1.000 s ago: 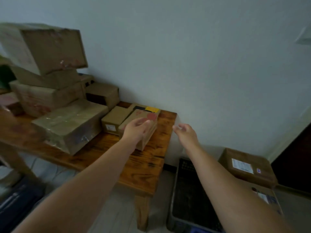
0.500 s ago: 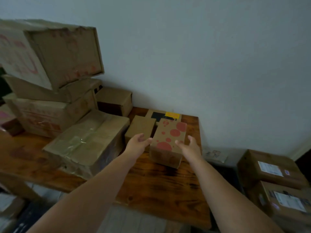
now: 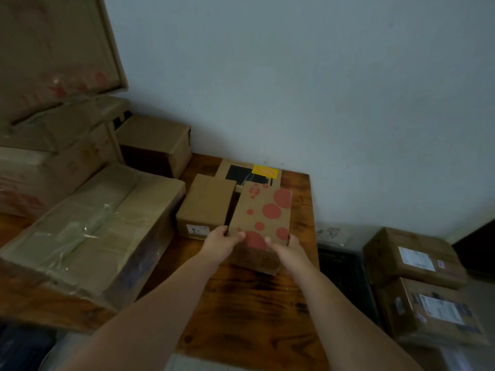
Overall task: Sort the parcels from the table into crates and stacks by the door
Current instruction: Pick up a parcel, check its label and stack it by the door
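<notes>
At the worktop's (image 3: 249,303) right end, a spotted box (image 3: 263,218) sits between both hands. The left hand (image 3: 219,246) grips its near left edge and the right hand (image 3: 288,251) its near right edge, thumbs on top and fingers wrapped down the sides. Whether the box rests on the wood or is just clear of it, I cannot tell. A plain box (image 3: 206,204) stands just beside it on the left, and a flat parcel (image 3: 251,172) with a yellow label lies behind, against the wall. A taped carton (image 3: 93,223) lies farther left. On the floor to the right, a black crate (image 3: 345,274) stands beside two stacked labelled boxes (image 3: 412,258).
</notes>
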Demonstrator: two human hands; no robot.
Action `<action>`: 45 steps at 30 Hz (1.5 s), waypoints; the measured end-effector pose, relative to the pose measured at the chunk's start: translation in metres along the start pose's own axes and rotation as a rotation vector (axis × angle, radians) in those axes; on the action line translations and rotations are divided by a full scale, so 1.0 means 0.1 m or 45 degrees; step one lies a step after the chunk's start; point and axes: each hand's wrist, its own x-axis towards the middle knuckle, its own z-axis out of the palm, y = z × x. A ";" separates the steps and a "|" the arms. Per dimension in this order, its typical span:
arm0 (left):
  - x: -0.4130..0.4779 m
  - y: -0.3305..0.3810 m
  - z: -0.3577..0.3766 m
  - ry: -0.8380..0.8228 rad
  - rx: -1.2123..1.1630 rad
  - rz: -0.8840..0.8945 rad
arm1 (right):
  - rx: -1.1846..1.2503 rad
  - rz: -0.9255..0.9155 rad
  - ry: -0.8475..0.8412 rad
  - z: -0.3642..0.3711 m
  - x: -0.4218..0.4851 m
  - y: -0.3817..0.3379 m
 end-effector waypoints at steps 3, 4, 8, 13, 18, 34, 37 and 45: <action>0.06 -0.04 0.04 -0.002 0.018 -0.024 | 0.044 0.000 -0.012 0.01 0.04 0.06; 0.05 -0.04 0.04 -0.002 0.016 -0.017 | 0.071 0.002 -0.016 0.00 0.04 0.06; -0.01 0.05 0.01 0.001 -0.081 0.112 | 0.174 -0.082 -0.010 -0.10 -0.04 0.04; -0.18 0.24 -0.08 -0.047 -0.251 0.269 | 0.311 -0.329 -0.048 -0.25 -0.30 -0.13; -0.37 0.39 -0.10 0.018 -0.243 0.275 | 0.158 -0.497 0.039 -0.32 -0.51 -0.27; -0.70 0.50 -0.28 -0.218 0.152 0.586 | -0.017 -0.175 -0.041 -0.53 -0.89 -0.60; -0.69 0.51 -0.31 -0.193 0.028 0.554 | -0.063 -0.167 -0.161 -0.63 -0.92 -0.58; -0.66 0.47 -0.19 -0.038 -0.161 0.424 | 0.150 -0.433 -0.304 -0.64 -0.94 -0.32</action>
